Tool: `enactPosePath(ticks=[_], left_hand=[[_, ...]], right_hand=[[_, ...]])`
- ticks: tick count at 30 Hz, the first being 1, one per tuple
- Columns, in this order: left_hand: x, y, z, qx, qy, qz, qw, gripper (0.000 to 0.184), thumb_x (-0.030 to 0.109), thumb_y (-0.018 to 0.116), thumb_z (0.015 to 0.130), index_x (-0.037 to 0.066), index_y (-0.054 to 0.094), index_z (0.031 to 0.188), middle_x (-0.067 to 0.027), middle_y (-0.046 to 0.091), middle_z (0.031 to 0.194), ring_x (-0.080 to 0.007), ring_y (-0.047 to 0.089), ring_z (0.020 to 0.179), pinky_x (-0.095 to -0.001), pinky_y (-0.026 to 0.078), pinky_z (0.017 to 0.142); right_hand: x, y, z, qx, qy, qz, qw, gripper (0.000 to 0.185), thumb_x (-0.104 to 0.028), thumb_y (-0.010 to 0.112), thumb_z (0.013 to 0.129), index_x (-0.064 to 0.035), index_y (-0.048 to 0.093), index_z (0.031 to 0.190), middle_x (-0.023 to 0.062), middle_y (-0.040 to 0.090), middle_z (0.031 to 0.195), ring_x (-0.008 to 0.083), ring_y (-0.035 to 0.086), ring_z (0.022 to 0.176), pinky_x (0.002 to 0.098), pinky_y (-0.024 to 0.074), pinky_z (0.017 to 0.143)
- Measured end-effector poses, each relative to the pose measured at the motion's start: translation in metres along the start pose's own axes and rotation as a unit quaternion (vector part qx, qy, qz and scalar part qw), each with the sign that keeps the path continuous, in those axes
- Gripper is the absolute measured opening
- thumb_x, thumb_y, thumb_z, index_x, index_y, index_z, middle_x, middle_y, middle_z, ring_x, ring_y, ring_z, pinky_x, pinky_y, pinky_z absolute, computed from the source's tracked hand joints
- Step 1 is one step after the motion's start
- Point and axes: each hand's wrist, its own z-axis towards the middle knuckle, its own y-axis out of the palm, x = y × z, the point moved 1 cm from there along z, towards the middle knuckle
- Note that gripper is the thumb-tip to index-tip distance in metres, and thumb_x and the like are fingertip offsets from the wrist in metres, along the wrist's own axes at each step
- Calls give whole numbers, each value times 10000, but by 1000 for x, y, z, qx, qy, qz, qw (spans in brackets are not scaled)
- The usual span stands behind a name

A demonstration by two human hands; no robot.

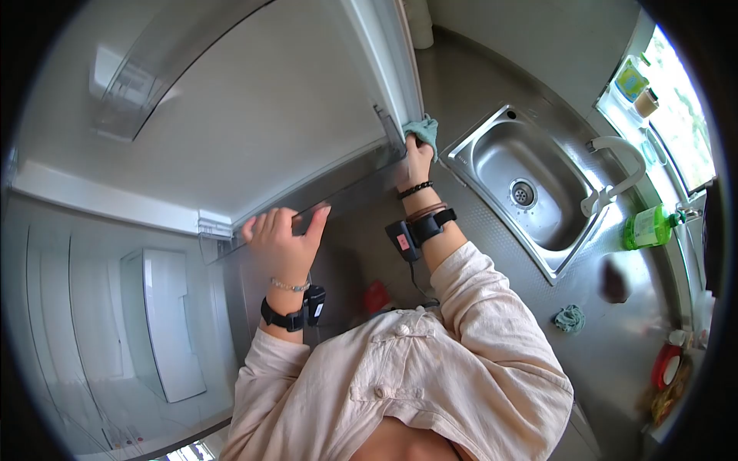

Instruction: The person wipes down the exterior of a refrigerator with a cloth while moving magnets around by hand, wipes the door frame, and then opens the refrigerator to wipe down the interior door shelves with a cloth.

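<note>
An open fridge door (269, 100) with a white inner face stands in front of me. A clear plastic door shelf (338, 201) runs along its lower part. My left hand (283, 242) is at the shelf's left part, its fingers curled over the rim and its thumb sticking up. Bunched in my right hand (417, 163) is a teal cloth (423, 137), pressed against the shelf's right end by the door's edge. The fingertips under the cloth are hidden.
To the right, a steel sink (492, 184) with a white faucet (626, 165) is set in the metal counter (492, 307). A green bottle (647, 229) and a teal scrubber (570, 318) are nearby. The fridge interior (161, 323) lies at the left.
</note>
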Motion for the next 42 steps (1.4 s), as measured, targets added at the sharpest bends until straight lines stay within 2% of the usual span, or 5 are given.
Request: enactPosePath(ticks=[11,15,21,35,42], left_hand=[[-8,4,3,-17,21,-35,999,344,371,706,691,128,477,607,23,507,587,-181,512,580,-329,332,623],[-13,5,4,-9,29,-59,998,334,372,683,699,121,472,635,-5,491,610,-192,505,592,-337,335,592],[-20,2,-1,-31,2,-83,996,313,377,660,713,119,492,658,-4,490,625,-182,496,596,-334,345,608],[-30,-6,-22,-1,45,-129,991,205,279,611,751,82,560,722,-19,554,683,-160,521,643,-323,368,665],[-29,-19,-18,-61,3,-222,973,248,264,605,790,77,602,953,-41,620,807,-204,585,802,-354,396,795]], right_hand=[[42,56,-112,15,349,7,937,216,-241,535,834,-38,523,765,78,512,723,209,494,650,344,408,549],[43,62,-167,-302,-177,-473,809,174,-218,518,816,-46,513,798,113,538,790,268,533,718,370,433,606],[106,93,-233,-179,422,5,889,189,-249,470,863,-72,523,901,68,560,881,242,542,809,368,450,682],[60,121,-260,-324,625,84,705,319,-209,399,917,0,504,1133,124,600,1044,257,570,930,345,443,838],[3,60,-253,-689,149,-376,601,334,-212,499,852,-13,533,1119,120,565,1072,255,547,972,318,433,853]])
